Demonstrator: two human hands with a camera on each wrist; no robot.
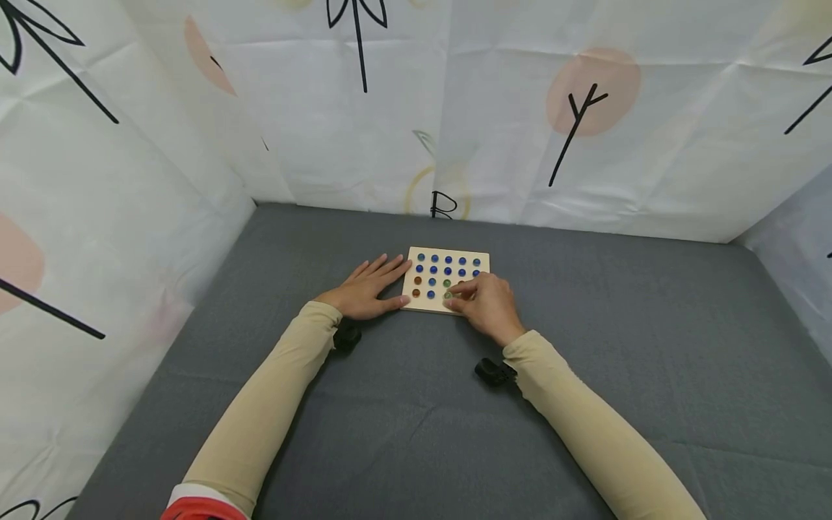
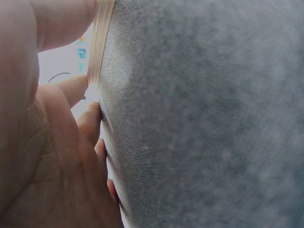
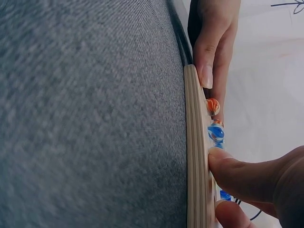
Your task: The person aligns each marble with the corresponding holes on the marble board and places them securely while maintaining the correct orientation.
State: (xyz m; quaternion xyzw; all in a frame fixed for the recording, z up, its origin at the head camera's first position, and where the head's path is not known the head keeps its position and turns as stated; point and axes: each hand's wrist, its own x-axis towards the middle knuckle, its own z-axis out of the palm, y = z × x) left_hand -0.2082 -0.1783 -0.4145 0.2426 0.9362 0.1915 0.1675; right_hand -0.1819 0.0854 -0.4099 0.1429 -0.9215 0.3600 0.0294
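Note:
A pale wooden board (image 1: 423,304) lies on the grey cloth, with rows of glass marbles in its hollows. My left hand (image 1: 365,292) lies flat at the board's left side, fingers spread, with thumb and fingertips touching its edge. The right hand (image 1: 487,306) reaches over the board's near right part and pinches a green marble (image 1: 448,295) in the nearest row between thumb and index finger. In the right wrist view, an orange marble (image 3: 213,106) and a blue marble (image 3: 215,133) stand above the board's layered edge. My right hand hides the board's near right corner.
Grey cloth (image 1: 416,433) covers the table around the board. White patterned fabric (image 1: 494,130) hangs behind it and along the left and right sides. A small black device (image 1: 495,371) is at the right wrist, another (image 1: 347,338) at the left.

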